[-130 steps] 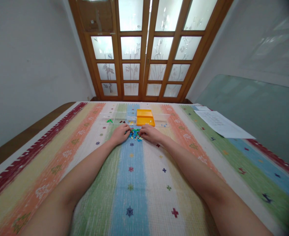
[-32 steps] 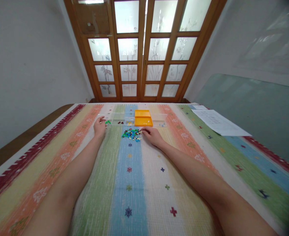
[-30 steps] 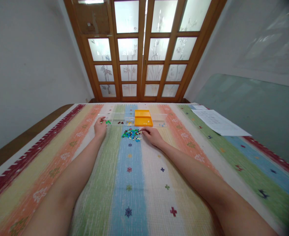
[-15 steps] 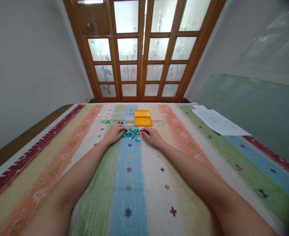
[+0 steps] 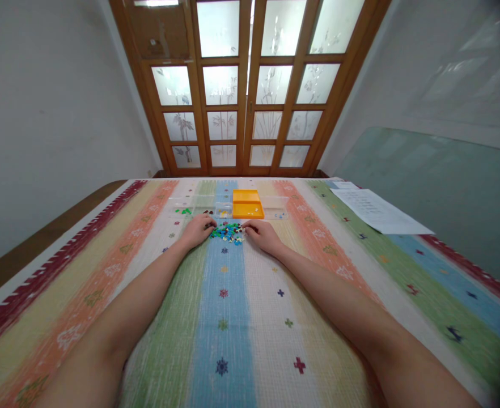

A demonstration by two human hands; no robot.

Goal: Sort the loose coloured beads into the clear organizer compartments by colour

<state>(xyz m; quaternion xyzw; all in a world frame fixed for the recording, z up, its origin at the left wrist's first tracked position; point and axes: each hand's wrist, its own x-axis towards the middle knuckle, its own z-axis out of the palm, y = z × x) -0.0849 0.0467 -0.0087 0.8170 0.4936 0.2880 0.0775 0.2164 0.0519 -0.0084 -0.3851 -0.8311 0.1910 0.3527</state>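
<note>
So, bright pieces piled toward far edge of tabletop
Left hand, right hand beside them, can't tell if pinching

Two bare arms reach forward, slanting inward from the lower corners; the left arm runs through a nearly straight wrist to the left hand, back upward, fingers bent inward; the right arm ends in the right hand, its fingers curled toward the left; the hands face each other, near but apart; fingertip contact is too small to tell.
</note>
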